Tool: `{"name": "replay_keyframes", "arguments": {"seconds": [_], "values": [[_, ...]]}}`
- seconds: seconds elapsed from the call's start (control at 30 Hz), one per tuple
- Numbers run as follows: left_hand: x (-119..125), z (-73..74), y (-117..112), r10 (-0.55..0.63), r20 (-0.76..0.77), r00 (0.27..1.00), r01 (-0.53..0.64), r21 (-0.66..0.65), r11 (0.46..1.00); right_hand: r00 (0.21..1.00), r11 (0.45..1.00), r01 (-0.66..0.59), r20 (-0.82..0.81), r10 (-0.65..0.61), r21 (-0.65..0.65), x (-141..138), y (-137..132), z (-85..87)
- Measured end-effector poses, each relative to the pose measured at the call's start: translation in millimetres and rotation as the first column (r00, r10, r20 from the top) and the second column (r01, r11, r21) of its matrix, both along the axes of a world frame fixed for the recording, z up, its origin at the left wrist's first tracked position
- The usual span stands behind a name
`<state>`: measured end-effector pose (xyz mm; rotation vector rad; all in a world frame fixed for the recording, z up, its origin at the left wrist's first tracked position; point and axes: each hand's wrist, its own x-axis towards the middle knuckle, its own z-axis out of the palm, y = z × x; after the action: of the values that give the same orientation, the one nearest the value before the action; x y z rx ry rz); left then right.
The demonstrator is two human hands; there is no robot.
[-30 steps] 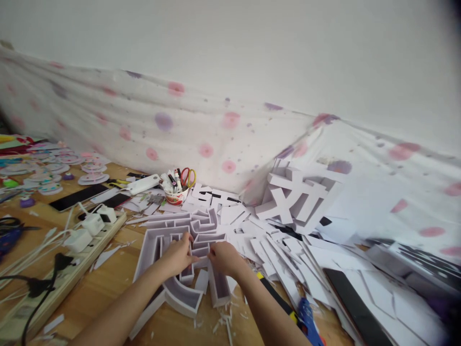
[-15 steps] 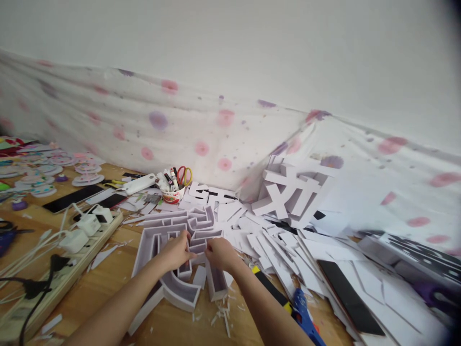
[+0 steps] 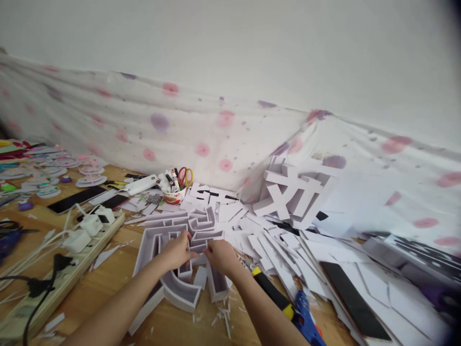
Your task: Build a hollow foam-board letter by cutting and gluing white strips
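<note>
On the table lies a hollow white foam-board character (image 3: 182, 294), its thin upright walls forming open channels. My left hand (image 3: 177, 251) is closed on an inner wall near its middle, thumb pointing right. Just to the right, my right hand (image 3: 220, 257) has its fingers curled and pinched on the wall at the right-hand part of the same character. The two thumbs come close together over a short gap. What lies right under the fingertips is hidden.
A power strip (image 3: 68, 276) with chargers and cables runs along the left. Scissors and pens stand in a cup (image 3: 175, 196) behind. White board offcuts (image 3: 272, 250), a blue glue gun (image 3: 305, 317) and a dark phone (image 3: 355, 300) lie right; another white character (image 3: 290, 192) leans behind.
My right hand has shifted very slightly left, toward my left hand. The left hand keeps its place on the character, and the camera view has moved a little.
</note>
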<state>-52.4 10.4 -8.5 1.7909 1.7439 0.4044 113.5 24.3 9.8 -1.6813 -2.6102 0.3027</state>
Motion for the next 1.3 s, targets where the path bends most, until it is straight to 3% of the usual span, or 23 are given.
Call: {"name": "replay_keyframes", "arguments": {"seconds": [0.27,0.6,0.87,1.0,1.1,1.2,1.3], "values": [[3,6.3,3,0.003,-0.022,1.0,-0.003,-0.035,0.999,1.0,1.0,-0.011,0.003,0.011,-0.012,0,0,0.8],[-10,9.3,6,-0.081,0.101,0.992,0.091,-0.102,0.991,0.998,0.992,-0.057,0.011,0.059,-0.113,7,9,15.8],[-5,8.1,4,-0.084,0.072,0.994,0.089,-0.075,0.993,1.0,0.997,-0.005,0.014,0.007,-0.078,3,6,7.3],[-7,7.0,4,-0.101,0.076,0.992,0.107,-0.079,0.991,1.0,0.999,-0.015,-0.012,0.015,-0.035,8,2,11.7],[-11,5.8,5,-0.144,0.096,0.985,0.152,-0.087,0.985,0.987,0.988,-0.147,-0.058,0.149,0.038,11,-1,14.1],[-15,2.6,6,-0.178,0.116,0.977,0.19,-0.097,0.977,0.94,0.935,-0.337,-0.006,0.34,0.114,8,-1,9.4],[-17,-2.6,8,-0.184,0.115,0.976,0.196,-0.097,0.976,0.914,0.906,-0.403,0.103,0.392,0.131,1,2,1.5]]}}
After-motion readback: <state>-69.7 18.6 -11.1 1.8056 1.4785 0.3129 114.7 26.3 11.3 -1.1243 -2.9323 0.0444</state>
